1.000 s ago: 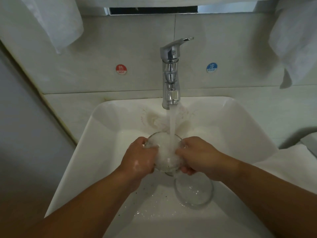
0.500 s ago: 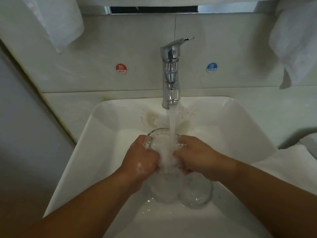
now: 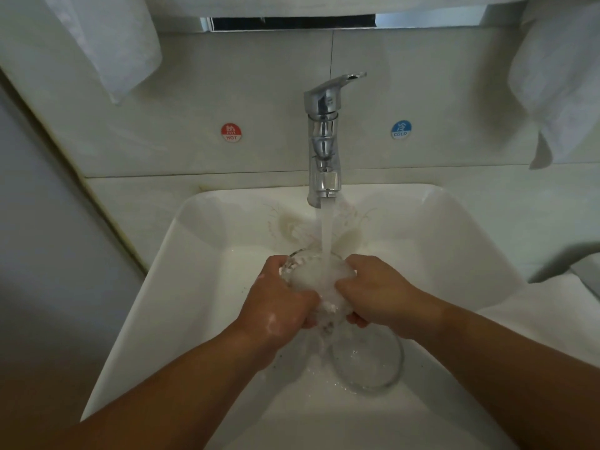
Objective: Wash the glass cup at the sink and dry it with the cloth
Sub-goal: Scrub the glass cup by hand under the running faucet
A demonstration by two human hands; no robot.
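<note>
Glass cup (image 3: 302, 271) is held low inside the sink (image 3: 168, 261), right under the tap (image 3: 323, 141), mouth tipped up so the water stream (image 3: 326, 228) drops straight into it; it's full of white froth and spilling over the near side. Hold: left grip (image 3: 279, 303) is wrapped round the cup's left wall with fingers curled under, right grip (image 3: 380, 293) clamps the right wall the same way. Two-sided hold makes sense to me: wet soapy glass is slippery and the flow pushes down on it. Holding it below the basin rim also keeps splash in. Some suds (image 3: 271, 319) on the back of the left grip, so soap likely isn't all off; I'd call this mid-rinse, drying not started. A round glass piece (image 3: 367, 362) lies flat on the basin floor just below the right grip, catching the overflow; can't tell what it is. One white cloth (image 3: 107, 43) hangs top left, another cloth (image 3: 558, 76) top right, both well apart from the cup and above the splash. Main risk: cup slips and hits the glass piece underneath.
</note>
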